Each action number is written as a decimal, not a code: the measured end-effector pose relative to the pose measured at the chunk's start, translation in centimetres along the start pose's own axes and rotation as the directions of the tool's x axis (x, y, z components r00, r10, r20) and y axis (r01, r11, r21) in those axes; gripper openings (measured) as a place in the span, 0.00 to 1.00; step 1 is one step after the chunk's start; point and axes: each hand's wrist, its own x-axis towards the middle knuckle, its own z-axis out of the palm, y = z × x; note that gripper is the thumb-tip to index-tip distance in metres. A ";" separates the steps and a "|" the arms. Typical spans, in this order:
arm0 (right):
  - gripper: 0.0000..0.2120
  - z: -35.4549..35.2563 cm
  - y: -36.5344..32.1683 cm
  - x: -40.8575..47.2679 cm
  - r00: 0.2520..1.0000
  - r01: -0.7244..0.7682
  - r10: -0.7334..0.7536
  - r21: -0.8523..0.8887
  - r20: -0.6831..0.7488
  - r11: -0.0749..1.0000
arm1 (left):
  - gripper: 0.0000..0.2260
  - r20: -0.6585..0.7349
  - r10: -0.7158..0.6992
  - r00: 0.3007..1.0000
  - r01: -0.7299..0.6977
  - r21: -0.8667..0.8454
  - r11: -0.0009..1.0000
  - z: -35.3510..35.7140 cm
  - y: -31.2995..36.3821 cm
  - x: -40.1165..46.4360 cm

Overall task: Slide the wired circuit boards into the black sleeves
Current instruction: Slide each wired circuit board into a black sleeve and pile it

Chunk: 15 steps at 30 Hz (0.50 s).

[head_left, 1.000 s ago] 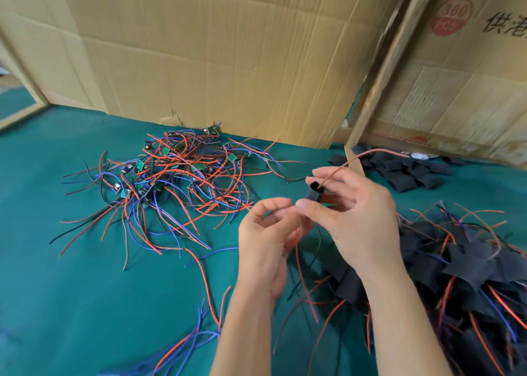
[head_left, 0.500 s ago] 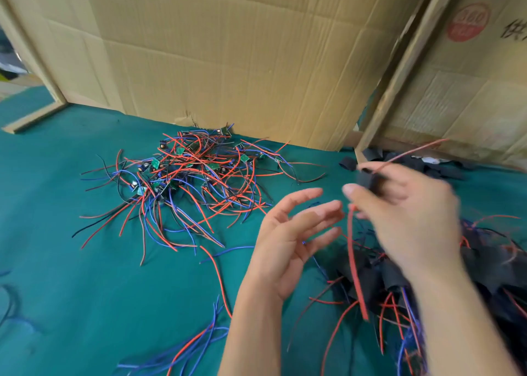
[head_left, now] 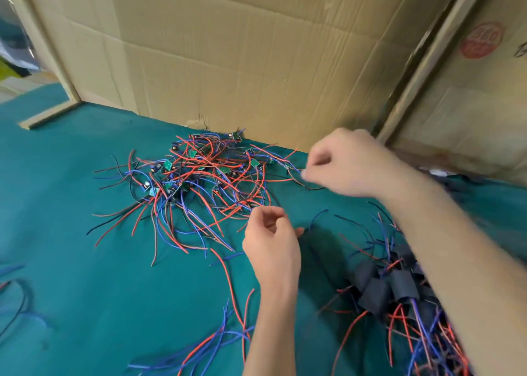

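My right hand (head_left: 350, 163), fingers curled, grip unclear, reaches board pile (head_left: 199, 173) just left; left hand (head_left: 271, 241) loosely curled, empty, nearer me

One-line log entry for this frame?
phase: fetching next board | right hand: at edge of unsleeved board pile, grip unclear | left hand: loosely curled, empty | sleeved pile: near right

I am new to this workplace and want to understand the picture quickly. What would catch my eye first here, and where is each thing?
First, the tangle of red and blue wires with small green circuit boards at the centre of the green cloth, in front of the cardboard wall. At the lower right lies a heap of black sleeves with wires coming out. Between them, the right hand reaches toward the tangle's right edge, and the left hand hangs loosely curled below it.
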 end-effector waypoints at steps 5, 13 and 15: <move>0.17 10.3 -5.9 5.5 0.973 -0.159 0.143 0.073 0.181 0.985 | 0.09 -0.164 0.138 0.977 -0.109 0.173 0.979 -0.8 0.5 0.3; 0.11 4.1 -0.4 2.8 0.990 -0.135 0.139 0.434 0.023 0.891 | 0.07 -0.073 0.035 0.997 -0.028 0.094 0.995 -0.6 0.6 0.2; 0.11 1.7 1.3 0.8 0.992 -0.084 0.122 0.507 -0.042 0.858 | 0.07 0.013 -0.072 0.997 0.072 -0.008 0.997 -0.6 0.8 0.4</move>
